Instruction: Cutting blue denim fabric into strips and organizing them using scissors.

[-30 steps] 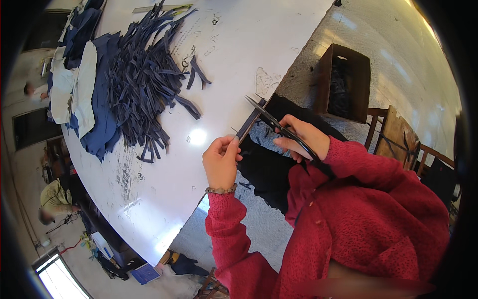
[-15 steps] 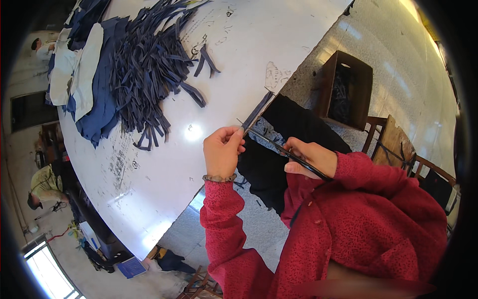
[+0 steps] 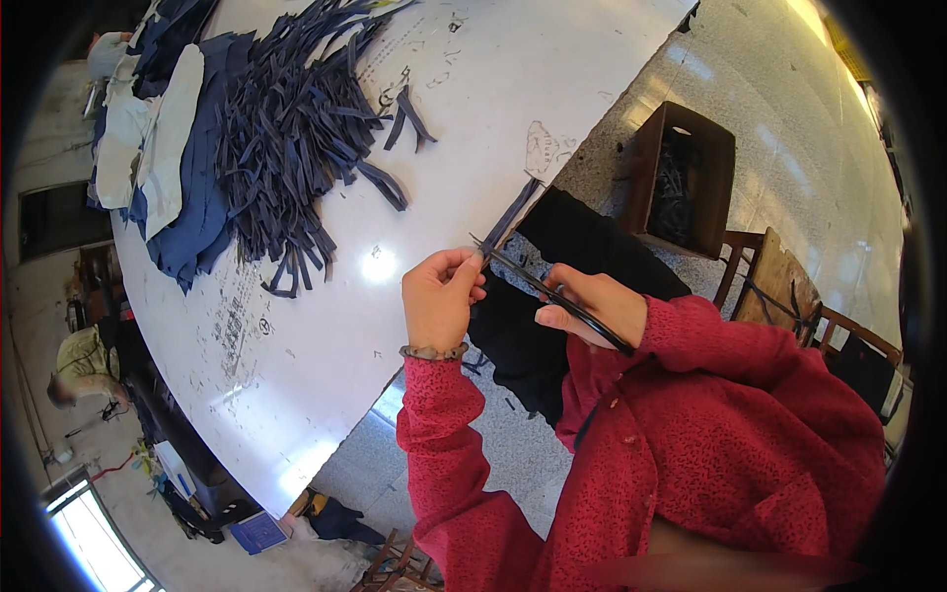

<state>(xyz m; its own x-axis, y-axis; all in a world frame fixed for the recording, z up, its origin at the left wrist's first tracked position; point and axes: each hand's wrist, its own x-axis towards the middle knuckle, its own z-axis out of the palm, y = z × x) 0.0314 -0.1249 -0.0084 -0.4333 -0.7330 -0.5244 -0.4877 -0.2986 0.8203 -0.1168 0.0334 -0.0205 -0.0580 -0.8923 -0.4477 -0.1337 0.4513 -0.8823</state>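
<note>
At the table's near edge my left hand (image 3: pixel 444 294) pinches the end of a narrow dark blue fabric strip (image 3: pixel 514 212), which runs away along the edge. My right hand (image 3: pixel 597 306) is closed round black-handled scissors (image 3: pixel 533 280). Their blades cross the strip right beside my left fingertips; whether they have cut through it I cannot tell. Farther left on the table lies a large heap of dark blue fabric strips (image 3: pixel 286 148), with a few loose strips (image 3: pixel 406 118) at its right side.
Blue fabric sheets (image 3: pixel 202 222) and white pattern pieces (image 3: pixel 176 148) lie left of the heap on the white table (image 3: pixel 326 345). A brown bin (image 3: pixel 646 183) holding dark scraps stands on the floor at right, near a wooden chair (image 3: pixel 784 281). Another person (image 3: pixel 87 365) is at far left.
My right hand and the scissors have moved slightly left, and the blades now reach farther across the strip. My left hand stays nearly in place.
</note>
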